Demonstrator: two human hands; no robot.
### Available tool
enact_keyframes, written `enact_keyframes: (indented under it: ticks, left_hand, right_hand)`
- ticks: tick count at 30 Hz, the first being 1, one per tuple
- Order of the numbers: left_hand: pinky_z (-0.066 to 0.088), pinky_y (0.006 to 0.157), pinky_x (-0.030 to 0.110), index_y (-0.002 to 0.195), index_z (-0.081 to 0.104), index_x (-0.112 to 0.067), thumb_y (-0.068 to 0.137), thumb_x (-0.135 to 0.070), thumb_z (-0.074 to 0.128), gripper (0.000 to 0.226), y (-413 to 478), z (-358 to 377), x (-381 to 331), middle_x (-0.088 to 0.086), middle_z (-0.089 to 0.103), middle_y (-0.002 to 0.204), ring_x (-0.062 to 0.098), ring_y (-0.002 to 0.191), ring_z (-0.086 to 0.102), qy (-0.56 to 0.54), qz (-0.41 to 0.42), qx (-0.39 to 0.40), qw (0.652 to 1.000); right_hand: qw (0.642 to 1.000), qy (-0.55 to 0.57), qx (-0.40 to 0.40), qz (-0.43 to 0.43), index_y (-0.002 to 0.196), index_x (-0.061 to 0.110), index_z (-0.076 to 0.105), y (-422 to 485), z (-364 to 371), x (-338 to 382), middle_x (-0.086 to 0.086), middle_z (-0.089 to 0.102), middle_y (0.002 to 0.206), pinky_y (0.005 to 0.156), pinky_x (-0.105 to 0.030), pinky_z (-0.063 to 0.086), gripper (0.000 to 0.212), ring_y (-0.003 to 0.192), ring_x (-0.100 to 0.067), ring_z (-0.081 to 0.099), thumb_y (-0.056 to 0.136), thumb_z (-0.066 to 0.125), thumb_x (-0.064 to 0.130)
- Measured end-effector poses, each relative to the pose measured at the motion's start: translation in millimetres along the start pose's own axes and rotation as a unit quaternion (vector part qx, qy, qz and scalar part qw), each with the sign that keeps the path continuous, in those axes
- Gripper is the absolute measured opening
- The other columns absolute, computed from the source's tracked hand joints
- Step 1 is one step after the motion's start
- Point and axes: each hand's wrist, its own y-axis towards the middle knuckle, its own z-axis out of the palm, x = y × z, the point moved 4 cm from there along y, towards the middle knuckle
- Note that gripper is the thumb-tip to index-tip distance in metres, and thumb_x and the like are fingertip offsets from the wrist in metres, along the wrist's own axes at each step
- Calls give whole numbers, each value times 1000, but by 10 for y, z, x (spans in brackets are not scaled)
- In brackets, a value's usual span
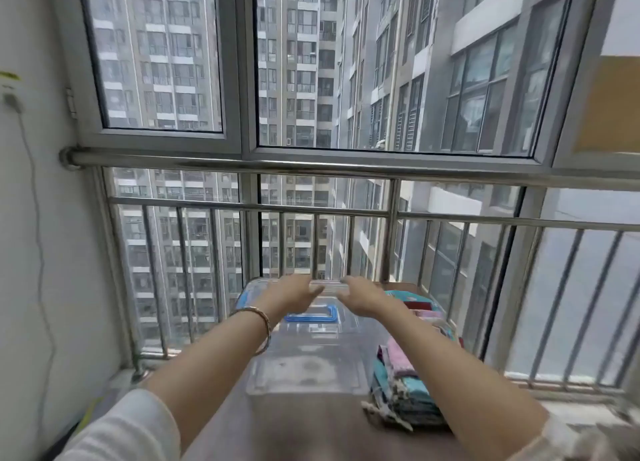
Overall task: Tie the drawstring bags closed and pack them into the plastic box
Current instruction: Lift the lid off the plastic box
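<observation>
Barely begun: one clear plastic box point(311, 360) sits low center on the desk point(311, 426), apparently empty, its lid point(294, 301) behind. Two stacks of drawstring bags point(405, 388) lie lower right (uncountable). Left hand point(294, 292) and right hand point(363, 296) reach over the lid, fingers spread, holding nothing.

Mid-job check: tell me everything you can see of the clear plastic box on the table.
The plastic box is clear, rectangular and looks empty, standing upright on the brown table. A blue handle shows at its far part. Folded fabric bags lie against its right side. The left hand and right hand reach over its far edge; contact is unclear.
</observation>
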Motion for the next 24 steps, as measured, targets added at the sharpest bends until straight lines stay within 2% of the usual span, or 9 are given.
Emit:
enact_keyframes:
  ticks: [2,4,8,11,14,17,20,22,24]
  left_hand:
    - [46,93,39,129,52,-13,99,-41,37,43,-66,-10,174,8,59,128,26,115,55,23,-46,-66,996]
    - [48,92,41,114,58,-14,98,-31,39,30,-106,53,420,6,62,119,26,108,57,37,-92,-106,989]
    - [41,94,47,102,56,-17,93,-25,36,24,-171,195,827,7,59,115,30,111,52,-21,-183,-126,975]
    - [47,92,47,115,59,-16,92,-11,35,34,-190,193,933,12,60,120,32,109,55,-92,-212,-149,961]
    - [50,72,32,129,55,-14,89,6,33,49,-261,125,952,9,61,125,24,97,59,-136,-212,-153,955]
    - [42,66,25,130,56,-14,96,-3,42,39,-231,111,1099,7,58,132,17,89,58,-207,-191,-161,946]
    - [43,58,19,127,60,-11,95,-10,52,32,-198,145,1254,7,58,132,9,71,54,-292,-192,-168,922]
    - [51,68,24,125,60,-9,95,-11,53,30,-227,160,1285,9,57,133,21,86,62,-345,-192,-171,903]
    - [53,85,38,124,61,-9,97,-11,49,29,-251,183,1305,10,58,131,35,105,61,-374,-195,-174,890]
  right_hand:
    - [1000,12,-20,19,140,15,44,-51,54,-57,-8,47,145,110,-46,35,45,132,-28,43,97,42,26]
    - [998,10,-41,40,131,18,52,-121,141,-127,-8,53,137,106,-47,37,39,128,-31,46,93,43,26]
    - [987,20,-147,63,137,12,46,-175,193,-158,-11,47,140,108,-44,34,43,129,-31,42,95,40,21]
    - [968,65,-205,130,131,6,48,-188,170,-297,-17,48,135,101,-42,38,41,123,-34,44,92,38,9]
    - [952,147,-191,189,118,4,54,-174,249,-517,-17,54,122,87,-40,45,32,109,-34,53,90,42,13]
    - [928,247,-187,206,87,5,59,-183,275,-646,-11,63,91,65,-31,39,15,78,-28,53,86,52,18]
    - [894,349,-193,203,72,10,57,-214,259,-711,-5,56,72,62,-30,37,8,69,-23,49,78,61,13]
    - [869,403,-202,205,74,8,64,-243,265,-760,-3,59,72,68,-31,42,3,72,-22,52,76,66,10]
    - [853,437,-195,207,80,8,66,-261,289,-793,0,61,76,76,-34,49,2,78,-21,56,78,67,8]
